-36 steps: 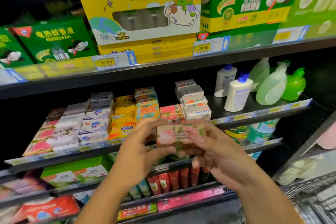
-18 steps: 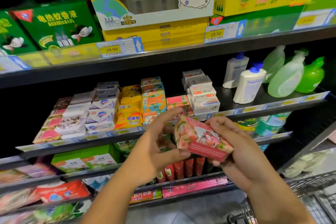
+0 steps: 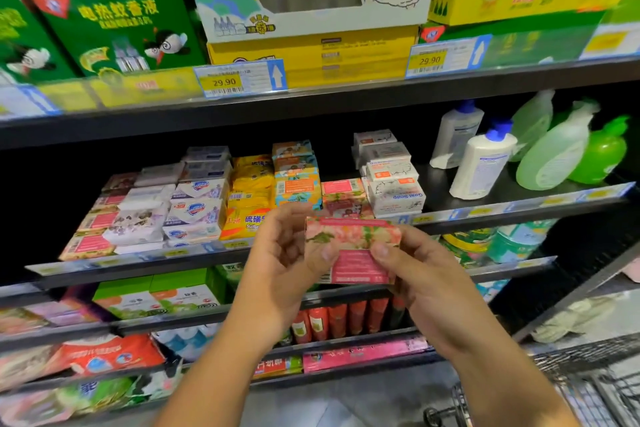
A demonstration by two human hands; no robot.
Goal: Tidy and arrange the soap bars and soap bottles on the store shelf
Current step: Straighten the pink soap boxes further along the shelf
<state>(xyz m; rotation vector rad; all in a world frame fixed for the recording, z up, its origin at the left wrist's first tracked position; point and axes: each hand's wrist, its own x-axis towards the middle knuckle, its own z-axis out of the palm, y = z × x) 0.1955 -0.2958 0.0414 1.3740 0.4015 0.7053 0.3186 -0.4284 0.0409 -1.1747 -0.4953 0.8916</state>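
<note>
Both grips pinch a pink floral soap bar (image 3: 353,248), left hand (image 3: 282,265) at one end, right hand (image 3: 420,276) at the other, before the shelf (image 3: 502,215). Behind, a box (image 3: 398,196) reads "Goat Soap"; a price tag (image 3: 239,80) shows 29.90.

The short stack of pink floral soap bars (image 3: 343,188) leaves open room above it, hemmed by the taller orange-and-blue soap stack (image 3: 297,184) on its left and the Goat Soap boxes (image 3: 394,189) on its right. Bare shelf (image 3: 437,189) lies between the Goat Soap boxes and the white pump bottles (image 3: 483,163).
</note>
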